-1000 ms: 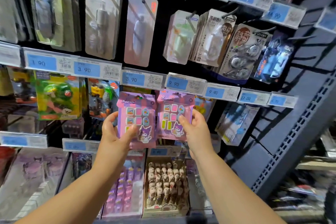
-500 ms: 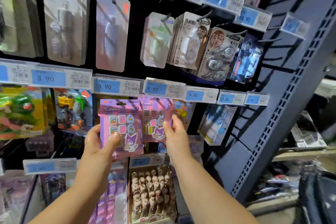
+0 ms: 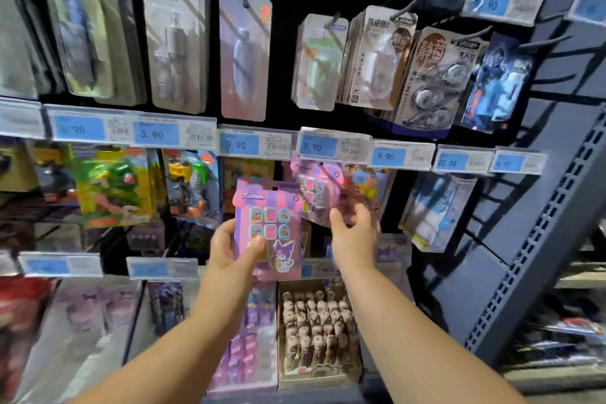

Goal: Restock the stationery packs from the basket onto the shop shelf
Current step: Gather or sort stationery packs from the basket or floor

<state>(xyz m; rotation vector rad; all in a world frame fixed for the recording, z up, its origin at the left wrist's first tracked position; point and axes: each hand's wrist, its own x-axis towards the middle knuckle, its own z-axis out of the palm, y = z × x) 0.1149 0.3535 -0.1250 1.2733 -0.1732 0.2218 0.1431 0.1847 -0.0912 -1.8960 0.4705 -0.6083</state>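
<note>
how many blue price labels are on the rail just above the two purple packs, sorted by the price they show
3.90 labels: 2
9.90 labels: 2
22.00 label: 1
blurred labels, price not fully readable: 2
Total: 7

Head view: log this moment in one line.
left hand holds Kuromi pack | right hand holds second Kuromi pack under 9.90 tag

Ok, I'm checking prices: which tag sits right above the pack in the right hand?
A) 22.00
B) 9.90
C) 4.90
B: the right hand holds its pack up just under the 9.90 tag.
</note>
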